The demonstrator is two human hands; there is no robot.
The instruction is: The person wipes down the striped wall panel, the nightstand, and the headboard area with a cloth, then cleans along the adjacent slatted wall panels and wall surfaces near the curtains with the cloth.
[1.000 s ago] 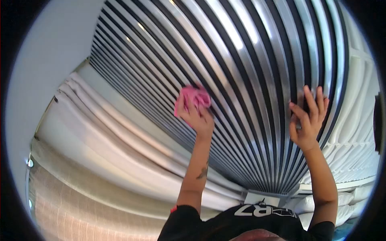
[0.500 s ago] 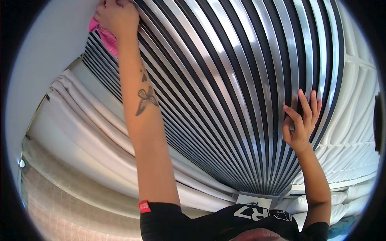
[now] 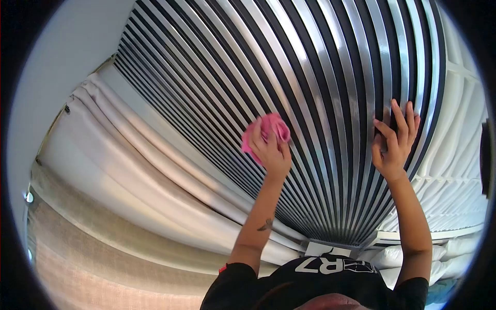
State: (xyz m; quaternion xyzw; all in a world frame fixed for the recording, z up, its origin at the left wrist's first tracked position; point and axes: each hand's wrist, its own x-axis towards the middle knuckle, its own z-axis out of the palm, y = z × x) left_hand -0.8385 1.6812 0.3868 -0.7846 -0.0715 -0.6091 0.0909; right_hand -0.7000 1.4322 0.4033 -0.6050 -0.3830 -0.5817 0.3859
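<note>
A crumpled pink cloth (image 3: pixel 277 124) is bunched in my left hand (image 3: pixel 269 153), against the middle of the slatted panel (image 3: pixel 315 67). The panel has shiny silver strips with black gaps between them. Part of the cloth is hidden behind my fingers. To the right, my right hand (image 3: pixel 397 139) rests on the strips close to the panel's right edge. Its fingers are spread and it holds nothing.
Light curtains (image 3: pixel 139 155) hang on the left, beside a beige woven-looking fabric (image 3: pixel 98 258). White padded, tufted upholstery (image 3: pixel 449 134) lies right of the panel. White pillows (image 3: pixel 387 257) are at the lower right. A plain pale surface (image 3: pixel 67 57) fills the upper left.
My left hand has come down and to the right with the pink cloth, from the panel's upper left to its middle. My right hand stays nearly in place on the strips.
</note>
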